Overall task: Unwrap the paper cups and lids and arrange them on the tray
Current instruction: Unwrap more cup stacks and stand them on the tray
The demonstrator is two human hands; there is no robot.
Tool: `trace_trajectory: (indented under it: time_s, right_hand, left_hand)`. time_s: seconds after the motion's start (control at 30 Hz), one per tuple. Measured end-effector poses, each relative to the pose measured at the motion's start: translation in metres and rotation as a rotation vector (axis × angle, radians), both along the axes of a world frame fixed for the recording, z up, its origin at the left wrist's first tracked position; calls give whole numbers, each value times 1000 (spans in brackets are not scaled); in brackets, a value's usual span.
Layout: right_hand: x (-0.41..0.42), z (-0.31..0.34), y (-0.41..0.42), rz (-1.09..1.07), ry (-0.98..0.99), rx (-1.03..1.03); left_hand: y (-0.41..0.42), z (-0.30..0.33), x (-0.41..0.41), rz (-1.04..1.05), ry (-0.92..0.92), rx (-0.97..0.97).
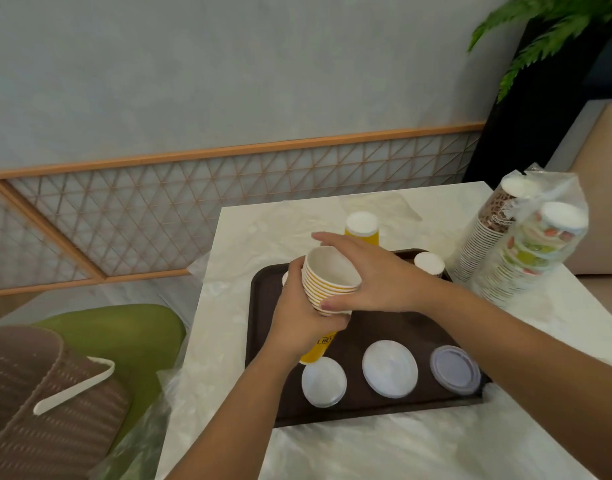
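Observation:
My left hand (302,323) grips a tilted stack of yellow paper cups (327,282) above the dark brown tray (394,327). My right hand (373,275) curls over the top of that stack, thumb on its near side and fingers over the rim. Three lid piles lie along the tray's near edge: two white ones (323,381), (389,368) and a clear one (455,368). An upside-down yellow cup stack (361,226) stands behind the tray. Another upside-down cup stack (429,263) stands at the tray's far right corner.
Two sleeves of patterned cups in clear plastic wrap (526,244) lean at the white table's right edge. Loose plastic wrap (377,207) lies at the table's far side. A green chair (124,334) with a brown basket (38,393) is on the left. A potted plant (546,36) stands at the back right.

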State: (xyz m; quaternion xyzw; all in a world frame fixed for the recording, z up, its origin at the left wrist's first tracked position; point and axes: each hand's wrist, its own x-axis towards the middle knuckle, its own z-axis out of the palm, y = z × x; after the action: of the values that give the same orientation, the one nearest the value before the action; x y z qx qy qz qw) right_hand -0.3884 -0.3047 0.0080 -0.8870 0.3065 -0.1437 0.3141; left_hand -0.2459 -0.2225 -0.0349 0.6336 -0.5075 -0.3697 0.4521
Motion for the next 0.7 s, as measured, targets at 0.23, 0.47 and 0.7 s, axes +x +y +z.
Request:
trace_trajectory:
  time_s: [0.23, 0.47, 0.7]
  right_hand:
    - [-4, 11, 4, -16, 10, -45]
    - [-24, 39, -2, -107, -161, 5]
    - [-52, 47, -14, -135, -358, 264]
  left_hand:
    - [7, 6, -2, -27, -80, 0]
    - [9, 7, -2, -15, -110, 7]
    - [6, 12, 2, 36, -61, -23]
